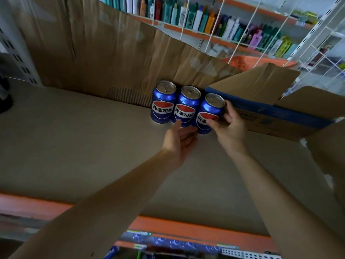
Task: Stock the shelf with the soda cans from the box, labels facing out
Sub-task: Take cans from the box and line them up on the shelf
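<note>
The right hand (226, 126) covers the right half of the label on the rightmost can (210, 113), so only part of the lettering shows, and the left hand (180, 141) hides the foot of the middle can (185, 107). The box (270, 116) runs off the right edge with its inside out of sight behind its raised flaps, and the print on its side is too blurred to read. The bottles (196, 19) on the far shelves are too small and smeared to tell apart, and both forearms are cut off by the near edge.
</note>
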